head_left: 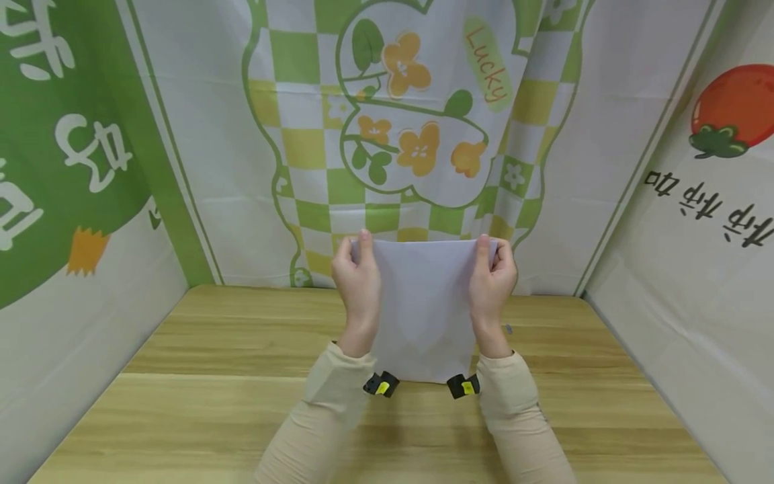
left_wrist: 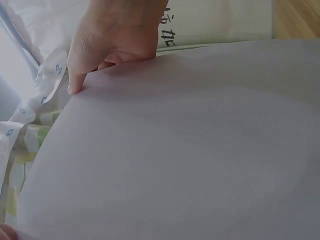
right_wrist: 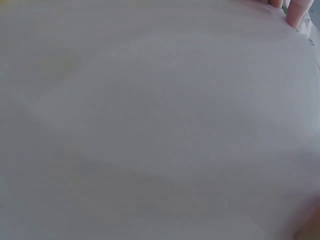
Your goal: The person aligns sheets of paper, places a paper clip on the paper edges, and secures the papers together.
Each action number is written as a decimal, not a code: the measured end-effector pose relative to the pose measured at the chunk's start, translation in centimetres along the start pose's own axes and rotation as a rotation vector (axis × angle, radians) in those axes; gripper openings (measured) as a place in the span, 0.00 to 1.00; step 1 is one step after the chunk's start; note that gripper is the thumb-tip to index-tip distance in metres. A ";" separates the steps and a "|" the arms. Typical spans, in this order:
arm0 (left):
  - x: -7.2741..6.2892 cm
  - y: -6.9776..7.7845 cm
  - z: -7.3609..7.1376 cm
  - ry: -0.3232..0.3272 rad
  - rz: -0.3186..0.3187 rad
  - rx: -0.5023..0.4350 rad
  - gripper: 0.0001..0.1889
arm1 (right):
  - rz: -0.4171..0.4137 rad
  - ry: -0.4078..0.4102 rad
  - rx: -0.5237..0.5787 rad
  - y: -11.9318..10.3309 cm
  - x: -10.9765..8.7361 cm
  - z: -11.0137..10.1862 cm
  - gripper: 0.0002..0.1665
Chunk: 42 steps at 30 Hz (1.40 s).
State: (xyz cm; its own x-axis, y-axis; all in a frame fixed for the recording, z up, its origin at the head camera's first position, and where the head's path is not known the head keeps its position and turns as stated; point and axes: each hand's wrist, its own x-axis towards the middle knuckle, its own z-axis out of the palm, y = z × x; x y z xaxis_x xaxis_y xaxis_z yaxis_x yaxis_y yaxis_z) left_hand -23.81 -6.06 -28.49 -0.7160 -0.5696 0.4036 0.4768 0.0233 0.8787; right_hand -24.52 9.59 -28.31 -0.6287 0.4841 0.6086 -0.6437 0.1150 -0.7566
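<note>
A blank white sheet of paper hangs upright between my two hands in the head view. My left hand pinches its upper left corner, thumb on the near face and fingers curled behind. At the upper right corner my right hand grips it the same way. The top edge runs nearly straight from hand to hand. Paper fills most of the left wrist view, with the right hand at its edge. In the right wrist view the sheet covers almost everything, and left-hand fingertips show at the top right.
A wood-grain table lies below. A small grey object sits on it beside the right wrist. Black wrist cameras with yellow marks hang by both sleeves. Printed curtains enclose the back and sides.
</note>
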 end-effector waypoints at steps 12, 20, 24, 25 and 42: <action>-0.4 -0.8 -0.2 -0.017 0.001 0.007 0.23 | -0.019 0.009 0.027 0.8 -0.1 0.0 0.09; -0.7 -0.8 -0.2 -0.011 0.037 0.039 0.21 | -0.020 0.022 0.039 0.5 -0.2 -0.1 0.11; -0.6 -0.2 -0.3 -0.002 0.066 0.032 0.21 | -0.031 0.012 0.050 0.0 -0.1 -0.1 0.14; -0.6 0.0 -0.4 -0.002 0.068 0.029 0.21 | -0.033 0.007 0.045 -0.1 0.0 0.0 0.14; -2.3 3.3 -1.4 -0.034 0.007 0.023 0.18 | -0.017 -0.037 -0.001 0.7 -0.5 -0.3 0.14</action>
State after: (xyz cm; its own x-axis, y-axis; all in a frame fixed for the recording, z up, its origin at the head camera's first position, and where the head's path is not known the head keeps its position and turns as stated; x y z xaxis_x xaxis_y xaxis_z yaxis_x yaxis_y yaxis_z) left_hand -19.88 -5.88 -26.89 -0.7297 -0.5412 0.4180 0.4703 0.0466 0.8813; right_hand -24.54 9.70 -29.21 -0.6332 0.4498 0.6299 -0.6542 0.1239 -0.7461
